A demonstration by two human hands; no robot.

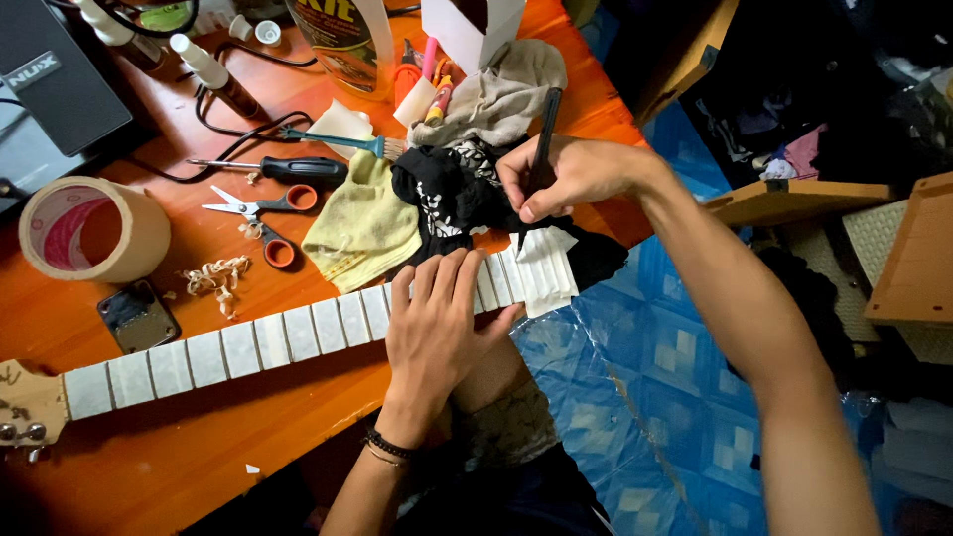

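A guitar neck (248,345) lies across the orange table (199,437), its fretboard covered in white tape between the frets, headstock (25,402) at the far left. My left hand (437,323) presses flat on the upper frets, palm down. My right hand (556,179) grips a thin black tool (544,134) like a pen, its tip touching the taped end of the fretboard (541,273). A black patterned cloth (447,194) lies under that end.
On the table are a yellow cloth (362,223), orange-handled scissors (263,213), a screwdriver (283,169), a tape roll (89,228), a metal plate (137,316), wood shavings (213,278), bottles and a grey cloth (496,94). Blue sheeting (645,397) covers the floor at right.
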